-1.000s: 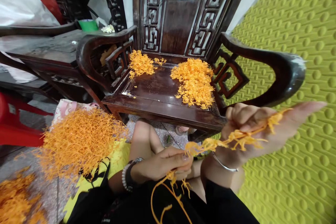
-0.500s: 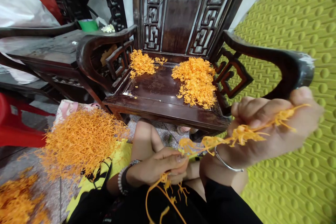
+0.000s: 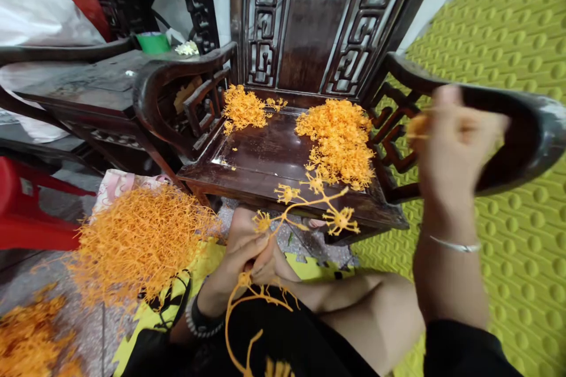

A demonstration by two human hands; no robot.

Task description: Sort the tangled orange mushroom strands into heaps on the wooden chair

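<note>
My left hand (image 3: pixel 250 262), with a beaded bracelet at the wrist, pinches a branching orange strand (image 3: pixel 287 209) above my lap. Small spiky tufts stand out from the strand's upper end, and its lower end curls down over the black clothing. My right hand (image 3: pixel 457 135), wearing a silver bangle, is raised over the chair's right armrest. Its fingers are curled and blurred, with a bit of orange at them. On the dark wooden chair seat (image 3: pixel 269 147) lie a small orange pile (image 3: pixel 243 109) at the left and a larger one (image 3: pixel 338 141) at the right.
A big heap of orange strands (image 3: pixel 141 241) rests on a bag at the left, with another heap (image 3: pixel 33 336) below it. A red stool (image 3: pixel 39 206) stands at the far left. Green tape (image 3: pixel 153 42) lies on the side table. Yellow matting (image 3: pixel 522 259) covers the right side.
My right hand has moved up, away from my left hand, and no longer holds the strand stretched between them. The strand's upper end now stands free above my left hand.
</note>
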